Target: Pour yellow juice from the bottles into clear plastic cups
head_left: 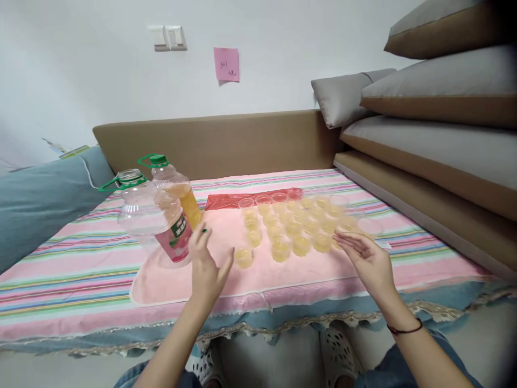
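Observation:
My left hand (208, 267) is raised with thumb and fingers spread, holding nothing. It is between a bottle and a small clear cup of yellow liquid (243, 258) at the front left of the cups. My right hand (369, 261) has its fingers drawn together at the front right of the rows, beside a partly hidden cup; whether anything is pinched there cannot be made out. Several more cups of pale yellow liquid (300, 246) stand in rows. Left of them are an uncapped, nearly clear bottle (139, 207) with a pink label and a green-capped bottle (189, 205) of amber liquid.
A striped pink cloth (89, 269) covers the low surface, with a red plastic sheet (226, 201) behind the cups. Grey-brown cushions (436, 145) are stacked at the right, and a blue cushion (52, 183) lies at the left. A brown backrest (218, 143) runs along the wall.

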